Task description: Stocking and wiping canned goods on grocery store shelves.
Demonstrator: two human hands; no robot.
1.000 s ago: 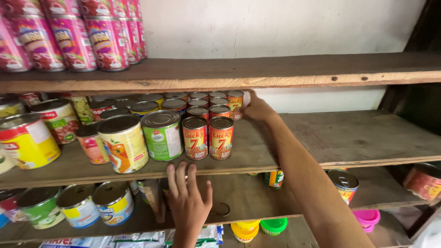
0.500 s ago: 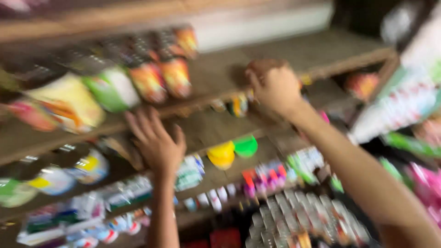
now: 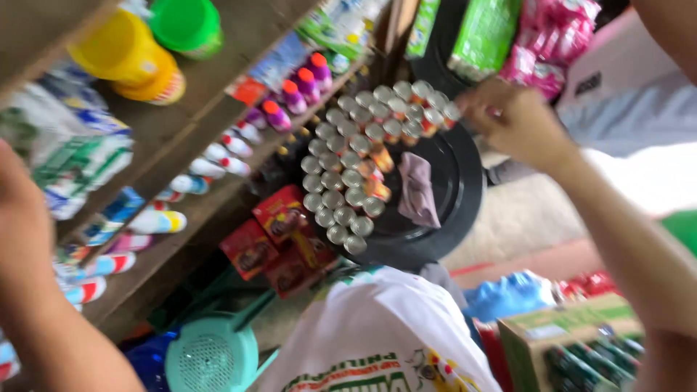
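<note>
The right hand (image 3: 512, 123) hovers at the far right of the scene, just beside the far end of a block of small tins (image 3: 363, 163) stacked in tight rows on a round black tray (image 3: 457, 196). Its fingers are curled together, yet motion blur hides whether they pinch a tin or nothing at all, so I cannot tell what it holds. The tins stand upright, lids up, near the middle of the view, with a crumpled grey-purple cloth (image 3: 419, 190) lying on the bare part of the tray to their right.

The left hand (image 3: 22, 218) is well apart, at the left edge by the wooden shelf (image 3: 181, 145); only its back and forearm show, and its grip cannot be judged.

As a judgement: working at this stack goes best by taking one tin from the outer row, lifting it straight up so its neighbours stay put, and keeping the sleeve clear of the rows.

Further out, the shelf carries yellow tubs (image 3: 131, 62), a green tub (image 3: 185, 25) and small bottles (image 3: 290, 98). Red boxes (image 3: 279, 236) lean below the tray, and a teal basin (image 3: 210, 356) sits low near.
</note>
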